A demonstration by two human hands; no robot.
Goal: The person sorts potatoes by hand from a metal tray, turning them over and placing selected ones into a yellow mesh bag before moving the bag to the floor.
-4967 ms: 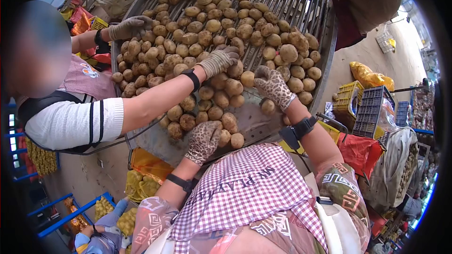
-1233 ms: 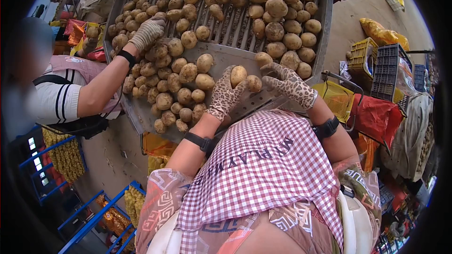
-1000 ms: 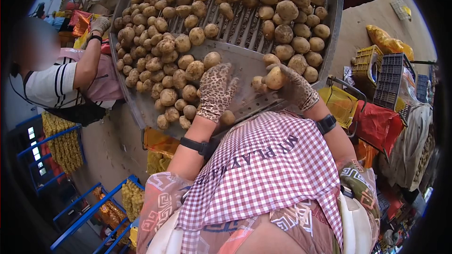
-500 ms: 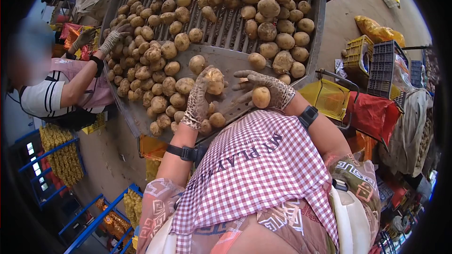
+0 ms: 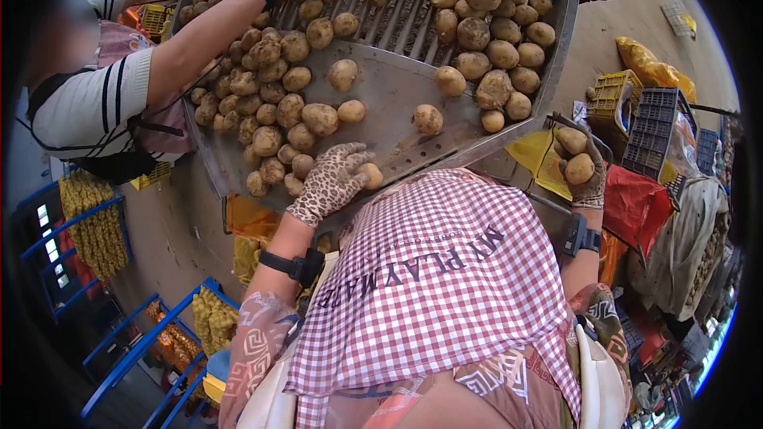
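My left hand point(image 5: 332, 180), in a leopard-print glove, rests on potatoes at the near edge of the metal table point(image 5: 389, 123); its fingers are spread beside a small potato point(image 5: 370, 175). Two potatoes point(image 5: 575, 155) are held in my gloved right hand point(image 5: 586, 168), which is off the table's right side by a yellow crate. A single potato point(image 5: 427, 119) lies on the bare metal between the two hands. Potatoes are heaped on the table's left point(image 5: 266, 103) and right point(image 5: 494, 56), partly over metal bars point(image 5: 397, 28).
A co-worker point(image 5: 119, 95) in a striped sleeve stands at the left, gloved hands reaching over the potatoes. At the right are a red bag point(image 5: 636, 202), a yellow crate point(image 5: 613, 95) and a dark crate point(image 5: 653, 123). Blue racks point(image 5: 143, 357) with netted sacks stand lower left.
My right hand has moved right, off the table, and now holds two potatoes. My left hand has let go of its potato and come down nearer the edge. The co-worker's arms reach farther across.
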